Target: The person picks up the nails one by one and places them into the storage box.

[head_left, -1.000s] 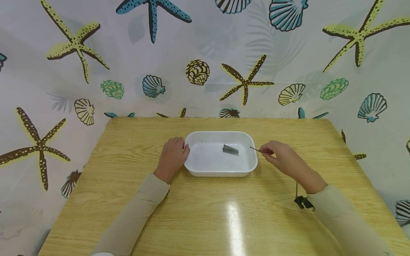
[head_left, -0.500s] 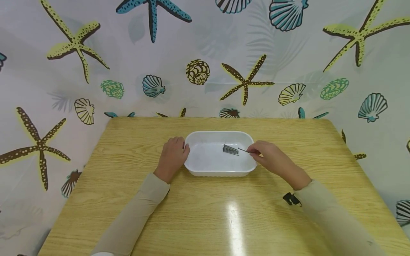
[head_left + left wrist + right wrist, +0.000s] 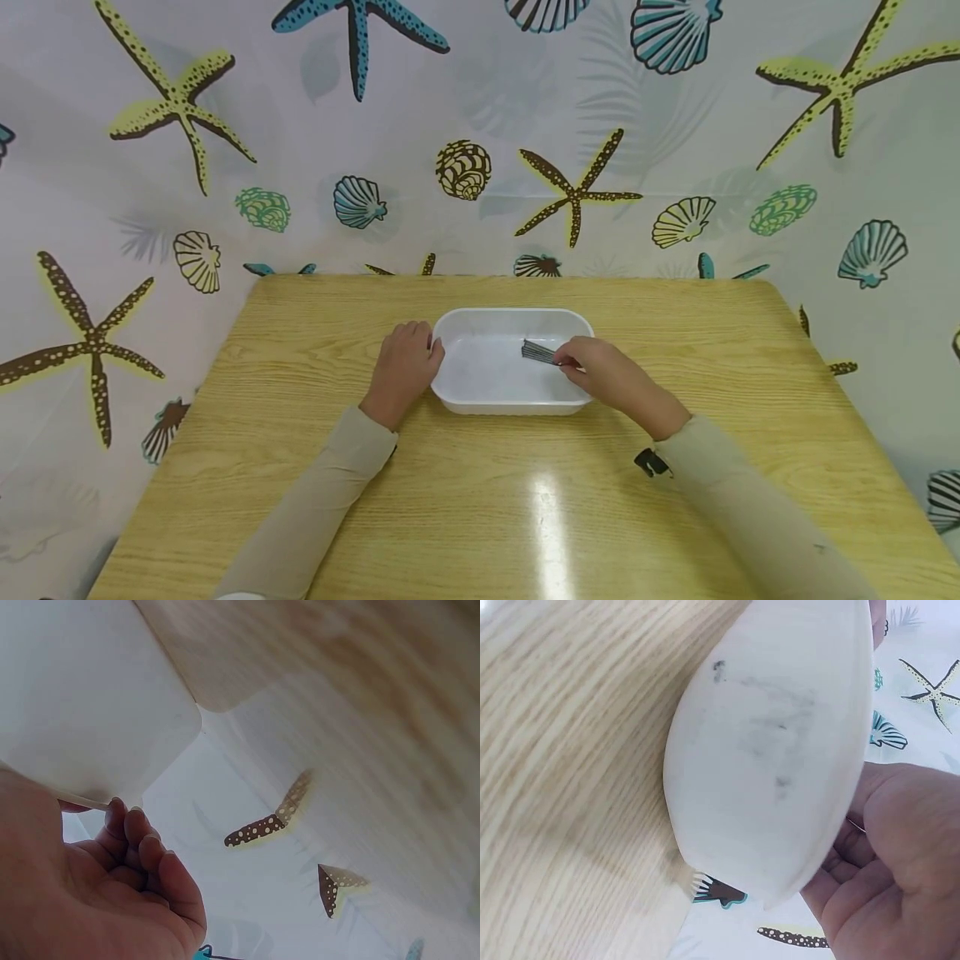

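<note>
A white plastic tray (image 3: 480, 371) stands on the table, and several thin grey nails (image 3: 536, 351) lie side by side in its right half. My left hand (image 3: 405, 367) grips the tray's left rim, its thumb and fingertips on the edge in the left wrist view. My right hand (image 3: 611, 375) reaches over the right rim. Its thumb and fingers pinch a nail at the right end of the row, where the nail merges with the others. In the right wrist view the tray wall (image 3: 757, 750) hides the right fingertips.
The wooden table (image 3: 450, 500) reaches back to a hanging cloth (image 3: 420, 108) printed with starfish and shells. A small black piece (image 3: 651, 462) shows beside the right sleeve (image 3: 750, 500). The left sleeve (image 3: 315, 500) lies over the front left of the table.
My right hand has moved left from outside the tray to the row of nails, carrying one nail in its fingertips. The left hand and the tray have stayed put.
</note>
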Tool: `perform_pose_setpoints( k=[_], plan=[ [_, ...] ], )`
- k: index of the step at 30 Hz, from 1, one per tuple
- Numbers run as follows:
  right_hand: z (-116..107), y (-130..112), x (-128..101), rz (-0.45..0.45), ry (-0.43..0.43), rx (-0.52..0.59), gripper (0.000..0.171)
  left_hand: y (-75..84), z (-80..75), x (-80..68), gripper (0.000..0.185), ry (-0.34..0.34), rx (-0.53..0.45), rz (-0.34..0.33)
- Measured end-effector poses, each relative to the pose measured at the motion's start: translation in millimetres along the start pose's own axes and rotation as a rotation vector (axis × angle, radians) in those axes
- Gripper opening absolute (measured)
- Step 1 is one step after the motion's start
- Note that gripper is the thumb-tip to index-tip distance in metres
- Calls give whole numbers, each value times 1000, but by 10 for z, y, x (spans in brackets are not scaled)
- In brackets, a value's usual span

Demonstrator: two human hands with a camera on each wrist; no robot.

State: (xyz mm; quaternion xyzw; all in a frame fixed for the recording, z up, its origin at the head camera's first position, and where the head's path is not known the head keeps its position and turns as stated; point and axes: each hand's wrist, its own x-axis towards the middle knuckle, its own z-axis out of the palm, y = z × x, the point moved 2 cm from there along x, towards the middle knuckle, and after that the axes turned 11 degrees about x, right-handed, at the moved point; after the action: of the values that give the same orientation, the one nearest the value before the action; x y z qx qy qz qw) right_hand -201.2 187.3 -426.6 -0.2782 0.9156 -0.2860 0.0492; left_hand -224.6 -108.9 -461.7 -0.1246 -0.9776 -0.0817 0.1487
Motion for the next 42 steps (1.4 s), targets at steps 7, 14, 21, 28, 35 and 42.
perform_pose_setpoints(
  k=[7,14,21,28,35,42],
  plan=[
    [76,22,59,-19,-14,-23,11,3,8,1,24,-5,8,-2],
    [130,19,135,1,-59,-47,9,-4,25,-4,24,24,8,15],
    [161,26,188,30,-76,-64,8,-16,39,-5,24,15,5,16],
    [164,-3,211,16,-63,-102,8,-13,37,0,24,6,-1,2],
    [194,-2,235,26,-44,-151,10,-15,46,4,23,-5,3,-4],
    [229,4,270,45,-47,-175,12,-15,26,2,24,-13,2,-9]
  ],
)
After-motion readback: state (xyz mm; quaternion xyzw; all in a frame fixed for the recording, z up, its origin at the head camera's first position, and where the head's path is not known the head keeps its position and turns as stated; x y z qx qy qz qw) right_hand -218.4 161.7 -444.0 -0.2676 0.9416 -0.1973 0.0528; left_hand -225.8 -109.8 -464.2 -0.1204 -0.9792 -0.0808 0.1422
